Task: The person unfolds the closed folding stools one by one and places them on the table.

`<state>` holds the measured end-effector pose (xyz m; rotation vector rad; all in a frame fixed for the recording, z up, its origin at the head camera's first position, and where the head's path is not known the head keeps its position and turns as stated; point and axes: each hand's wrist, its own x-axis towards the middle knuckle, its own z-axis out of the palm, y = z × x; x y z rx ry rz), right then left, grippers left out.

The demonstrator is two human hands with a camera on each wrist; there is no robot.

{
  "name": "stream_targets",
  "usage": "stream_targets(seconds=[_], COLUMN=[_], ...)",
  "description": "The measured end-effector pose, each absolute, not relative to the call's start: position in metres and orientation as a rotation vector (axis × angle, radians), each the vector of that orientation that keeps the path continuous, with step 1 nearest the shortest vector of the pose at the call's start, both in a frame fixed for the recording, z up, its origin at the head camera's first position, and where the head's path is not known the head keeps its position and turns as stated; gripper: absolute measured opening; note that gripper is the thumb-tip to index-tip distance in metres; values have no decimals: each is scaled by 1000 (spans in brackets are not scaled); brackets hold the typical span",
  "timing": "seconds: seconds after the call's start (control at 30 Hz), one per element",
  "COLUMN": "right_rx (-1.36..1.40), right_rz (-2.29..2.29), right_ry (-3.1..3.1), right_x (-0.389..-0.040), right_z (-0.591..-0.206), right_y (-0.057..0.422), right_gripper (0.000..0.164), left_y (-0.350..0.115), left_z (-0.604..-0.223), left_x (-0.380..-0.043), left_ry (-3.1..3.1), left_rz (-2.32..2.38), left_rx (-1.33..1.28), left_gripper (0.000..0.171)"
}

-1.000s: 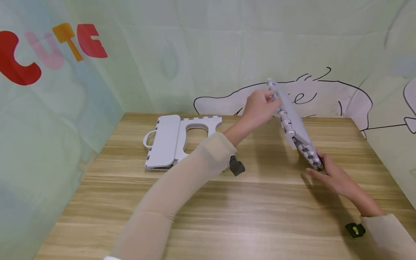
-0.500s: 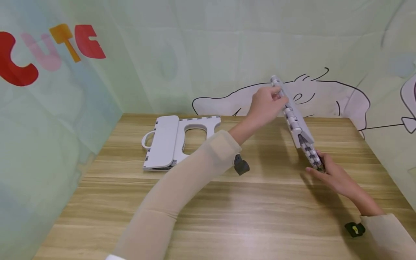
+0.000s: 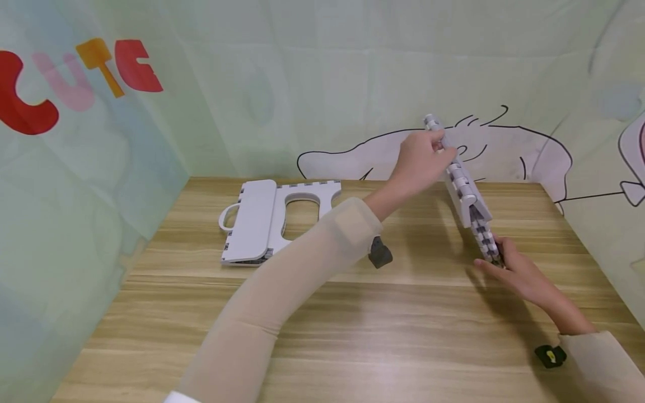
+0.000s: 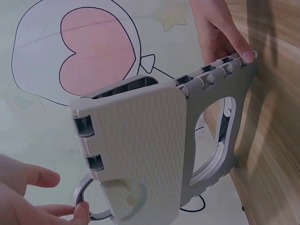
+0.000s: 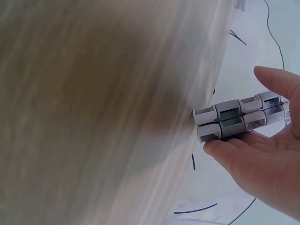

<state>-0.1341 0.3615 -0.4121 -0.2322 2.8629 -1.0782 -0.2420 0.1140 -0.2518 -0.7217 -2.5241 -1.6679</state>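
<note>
A grey-white folding step stool (image 3: 459, 184) is held on edge at the right of the table, its legs end low and its seat end leaning up and back. My left hand (image 3: 420, 159) holds its upper end; in the left wrist view the fingers (image 4: 80, 213) are at the loop handle (image 4: 82, 194). Low down, my right hand (image 3: 519, 274) grips the legs end, with the thumb on one side and fingers on the other. The right wrist view shows the folded legs (image 5: 234, 115) between thumb and fingers, near the wood surface.
A second folded stool (image 3: 254, 221) lies flat at the back left of the wooden table (image 3: 363, 336), its loop handle to the left. Fabric backdrops (image 3: 322, 84) with printed letters and drawings rise behind and beside the table.
My left hand has shifted right, taking the stool's upper end along, and the stool's edge now faces me more. The right hand stays nearly in place; the second stool has not been moved.
</note>
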Motion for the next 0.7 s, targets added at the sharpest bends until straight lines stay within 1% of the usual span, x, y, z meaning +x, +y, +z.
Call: stream_targets(seconds=[0.03, 0.1, 0.33, 0.43, 0.53, 0.7], right_rx=[-231, -230, -223, -221, -216, -201], right_rz=[-1077, -1081, -1084, -1080, -1082, -1103], right_ry=[2868, 2875, 2867, 2864, 2868, 2860], right_x=[-134, -134, -134, -134, -134, -133], right_z=[-412, -413, -413, -412, -412, -411], right_y=[362, 362, 363, 364, 365, 364], right_gripper=[70, 68, 69, 68, 66, 65], left_y=[115, 115, 118, 120, 124, 130], left_z=[-251, -250, -246, -243, -241, -237], left_x=[-242, -243, -241, -241, -241, -243], left_ry=[-2521, -2514, -2537, -2572, -2603, -2616], left_rz=[-1659, -1648, -1582, -1520, -1468, -1359], left_rx=[-738, -773, -812, -815, -806, -813], left_gripper=[14, 28, 27, 35, 33, 39])
